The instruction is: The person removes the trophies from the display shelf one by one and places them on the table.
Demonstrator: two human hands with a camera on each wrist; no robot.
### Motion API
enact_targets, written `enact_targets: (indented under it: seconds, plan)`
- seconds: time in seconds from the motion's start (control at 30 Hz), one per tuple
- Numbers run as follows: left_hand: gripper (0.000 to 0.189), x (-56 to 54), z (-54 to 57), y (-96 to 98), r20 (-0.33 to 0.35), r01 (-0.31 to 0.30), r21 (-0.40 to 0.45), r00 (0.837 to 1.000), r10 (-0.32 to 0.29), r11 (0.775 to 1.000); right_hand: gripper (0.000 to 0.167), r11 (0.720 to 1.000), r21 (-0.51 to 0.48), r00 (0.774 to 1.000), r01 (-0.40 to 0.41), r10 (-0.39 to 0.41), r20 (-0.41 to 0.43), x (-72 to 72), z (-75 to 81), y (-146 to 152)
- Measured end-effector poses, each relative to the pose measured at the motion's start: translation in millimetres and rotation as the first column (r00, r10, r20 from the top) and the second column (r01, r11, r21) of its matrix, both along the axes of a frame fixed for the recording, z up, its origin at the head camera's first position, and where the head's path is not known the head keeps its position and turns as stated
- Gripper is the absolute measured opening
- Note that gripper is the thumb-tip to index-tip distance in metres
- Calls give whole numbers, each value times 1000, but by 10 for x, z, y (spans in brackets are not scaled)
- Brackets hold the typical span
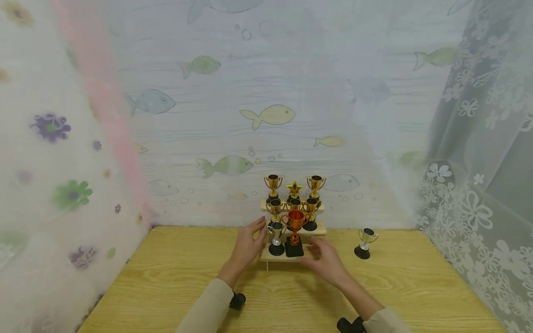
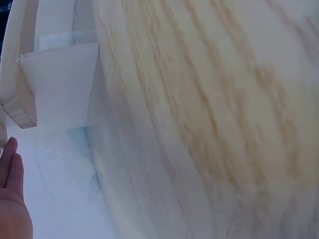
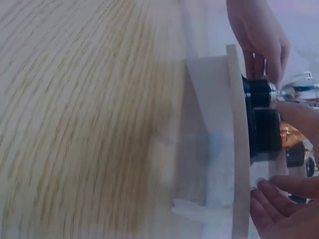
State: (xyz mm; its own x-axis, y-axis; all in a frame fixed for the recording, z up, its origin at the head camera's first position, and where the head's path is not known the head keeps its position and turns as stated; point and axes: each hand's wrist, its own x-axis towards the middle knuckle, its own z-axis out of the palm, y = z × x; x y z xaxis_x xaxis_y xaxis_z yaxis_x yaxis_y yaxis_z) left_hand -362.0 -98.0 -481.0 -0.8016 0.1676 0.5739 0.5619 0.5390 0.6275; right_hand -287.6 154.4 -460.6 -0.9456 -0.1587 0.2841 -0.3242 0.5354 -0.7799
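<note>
We see a little stand [image 1: 319, 230] of pale wood with three steps, at twelve o'clock on the yellow wooden table [image 1: 166, 277]. Shiny prizes with black feet stand up on it.

Our left hand [image 1: 248, 240] is at nine o'clock from the stand, close by its side. Its fingers look nearly straight and lie side by side, with nothing in them. Our right hand [image 1: 327, 262] is at four o'clock, by the bottom step. Its fingers bend a little, with a wide gap to the thumb, and pinch no prize. We cannot tell if either hand touches the wood.

We count nine prizes. The top step has two gold cups [image 1: 273, 182] around one gold star [image 1: 294, 188]. The middle step has three gold cups. The bottom has one silver cup [image 1: 276, 233] and one orange cup [image 1: 295, 221]. One more silver cup [image 1: 368, 237] stands on the table at three o'clock from the stand.
</note>
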Motion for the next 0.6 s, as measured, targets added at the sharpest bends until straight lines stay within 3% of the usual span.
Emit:
enact_targets:
  seconds: [0.6]
  plan:
    - [35,-15,-10,-2,3,-9,-6,1000,9,1000,62,999,-25,998,46,-47,-39,-171,-113,-262]
